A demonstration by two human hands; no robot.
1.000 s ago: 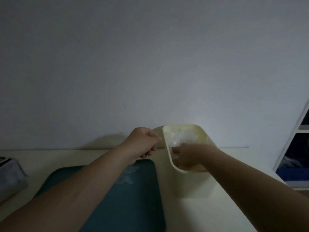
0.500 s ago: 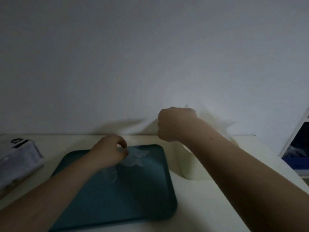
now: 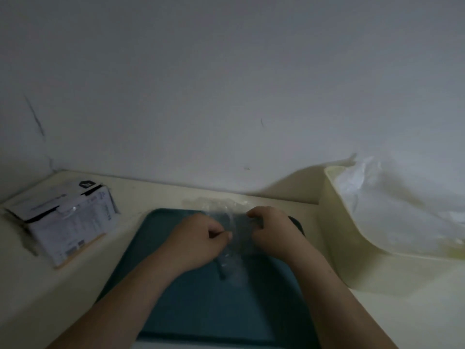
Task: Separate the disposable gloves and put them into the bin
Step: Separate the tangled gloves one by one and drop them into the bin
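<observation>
A stack of thin clear disposable gloves (image 3: pixel 232 248) lies at the far end of a dark teal tray (image 3: pixel 206 306). My left hand (image 3: pixel 198 238) pinches the gloves' left side with thumb and fingers. On their right side my right hand (image 3: pixel 271 233) holds them with curled fingers. A cream plastic bin (image 3: pixel 337 238) stands at the right against the wall. Several loose clear gloves (image 3: pixel 385 205) billow out of its top.
An open white cardboard box (image 3: pixel 68 222) sits at the far left of the cream table (image 3: pixel 63 285). A white wall (image 3: pixel 226 84) runs close behind the tray and bin.
My right hand left the bin, rose and swung left down to the tray. My left hand dropped from beside the bin onto the gloves. The view shifted left, bringing the box into sight.
</observation>
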